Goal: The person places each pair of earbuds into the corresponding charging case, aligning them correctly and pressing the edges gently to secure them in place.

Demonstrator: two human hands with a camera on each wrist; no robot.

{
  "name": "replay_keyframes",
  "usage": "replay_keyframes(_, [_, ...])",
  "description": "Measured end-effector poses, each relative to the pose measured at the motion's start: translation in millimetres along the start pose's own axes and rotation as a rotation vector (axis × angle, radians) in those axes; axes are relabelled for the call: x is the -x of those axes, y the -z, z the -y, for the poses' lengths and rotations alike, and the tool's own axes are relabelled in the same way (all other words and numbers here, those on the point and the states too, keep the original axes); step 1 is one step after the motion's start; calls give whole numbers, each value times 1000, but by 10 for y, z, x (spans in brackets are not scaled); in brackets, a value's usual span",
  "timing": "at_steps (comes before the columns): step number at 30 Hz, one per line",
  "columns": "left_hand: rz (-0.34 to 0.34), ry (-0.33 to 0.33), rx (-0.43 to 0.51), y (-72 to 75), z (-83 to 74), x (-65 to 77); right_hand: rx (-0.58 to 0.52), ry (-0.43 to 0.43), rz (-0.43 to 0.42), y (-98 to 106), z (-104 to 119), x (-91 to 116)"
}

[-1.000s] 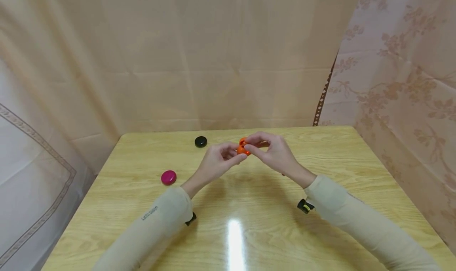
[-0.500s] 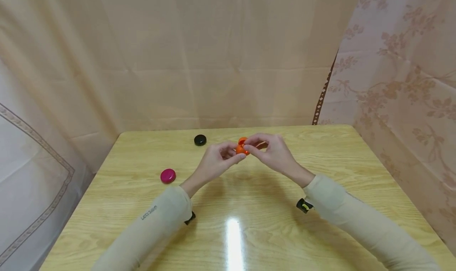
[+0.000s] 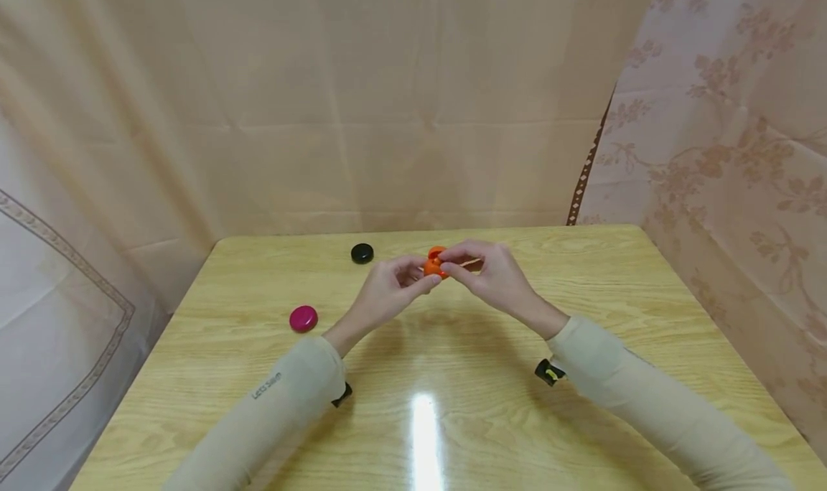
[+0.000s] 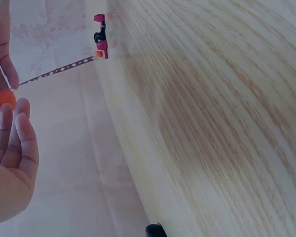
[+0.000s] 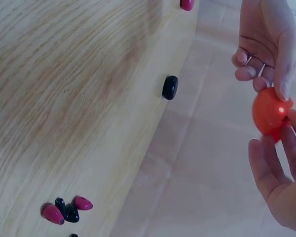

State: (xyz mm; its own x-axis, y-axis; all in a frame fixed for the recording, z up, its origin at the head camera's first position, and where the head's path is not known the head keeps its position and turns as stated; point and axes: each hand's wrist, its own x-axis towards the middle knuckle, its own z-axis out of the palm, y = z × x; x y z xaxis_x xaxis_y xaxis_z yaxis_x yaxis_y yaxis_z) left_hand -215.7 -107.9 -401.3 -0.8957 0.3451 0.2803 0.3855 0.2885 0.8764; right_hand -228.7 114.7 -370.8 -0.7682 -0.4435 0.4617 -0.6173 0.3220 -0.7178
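Note:
A round orange earbud case [image 3: 431, 268] is held above the far part of the table, its lid [image 3: 436, 251] tilted up. My left hand [image 3: 388, 284] grips the case body from the left, between thumb and fingers. From the right, my right hand [image 3: 487, 274] reaches to the case's opening. Its thumb and index finger pinch a small orange earbud there, mostly hidden by the fingertips. The right wrist view shows the orange case [image 5: 267, 112] between both hands. To the left lie a closed black round case [image 3: 362, 253] and a closed magenta round case [image 3: 304, 319].
Magenta earbuds [image 5: 53, 214] and black earbuds [image 5: 71, 213] lie together on the wooden table [image 3: 413, 362], with a small orange piece [image 4: 99, 54] beside them. A beige curtain [image 3: 388, 118] hangs behind the table's far edge, and a patterned cloth [image 3: 743, 153] on the right.
Both hands stay at the orange case, shifting very slightly left in view. The right fingertips have worked a little at its opening. The black and magenta cases stay put on the table.

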Motion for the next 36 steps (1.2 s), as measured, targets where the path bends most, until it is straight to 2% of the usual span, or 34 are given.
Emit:
replay_keyframes(7, [-28,29,15,-5,8,5,-20,-79,-20,48,-48,28])
replay_keyframes(11, [-37,18,23,-9,-16,7,-41,-144,28,63,-91,38])
replay_keyframes(17, [-30,3,74,-22,-15,0,-174,-206,99,65,-143,44])
replay_keyframes(23, [20,26,54,-27,10,-6,-152,-208,96,84,-180,74])
replay_keyframes(28, [53,80,16,-16,30,5,-123,-147,99,72,-226,111])
replay_keyframes(31, [49,92,2,-19,43,13,-118,-130,106,64,-243,128])
replay_keyframes(36, [33,72,-17,-22,53,3,-86,-151,125,137,-285,128])
